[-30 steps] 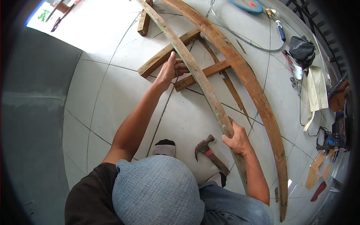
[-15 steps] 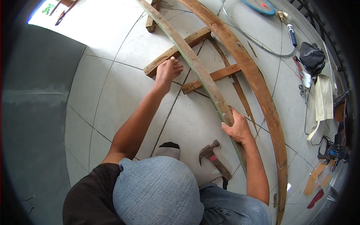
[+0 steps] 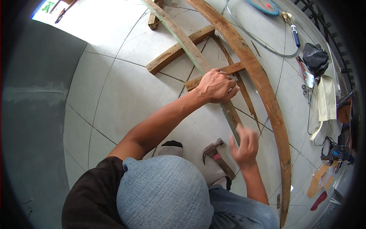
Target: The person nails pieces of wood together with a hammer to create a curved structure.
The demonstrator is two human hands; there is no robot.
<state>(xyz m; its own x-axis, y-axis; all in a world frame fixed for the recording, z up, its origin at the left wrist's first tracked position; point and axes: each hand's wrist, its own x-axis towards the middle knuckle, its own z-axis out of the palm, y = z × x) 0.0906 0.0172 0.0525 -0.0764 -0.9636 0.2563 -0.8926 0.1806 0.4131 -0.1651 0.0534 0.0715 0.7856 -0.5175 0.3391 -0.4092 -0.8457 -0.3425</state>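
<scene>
Your left hand (image 3: 218, 86) grasps the wooden strip (image 3: 190, 49), apparently steadying it; your nearer right hand (image 3: 246, 148) is blurred, fingers spread. A two-handed hold calls for closing them.

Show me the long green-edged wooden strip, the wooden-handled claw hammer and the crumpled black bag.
Long green-edged wooden strip (image 3: 191, 49), head view: broad face.
Wooden-handled claw hammer (image 3: 217, 157), head view: pink band.
Crumpled black bag (image 3: 315, 59), head view: middle.

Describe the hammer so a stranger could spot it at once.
On the pale tiled floor, find the person's right hand near the long plank. Just left of it lies the hammer, handle end by a socked foot. Its curved claw head and pinkish-red band set it apart from the plain wooden pieces.
</scene>
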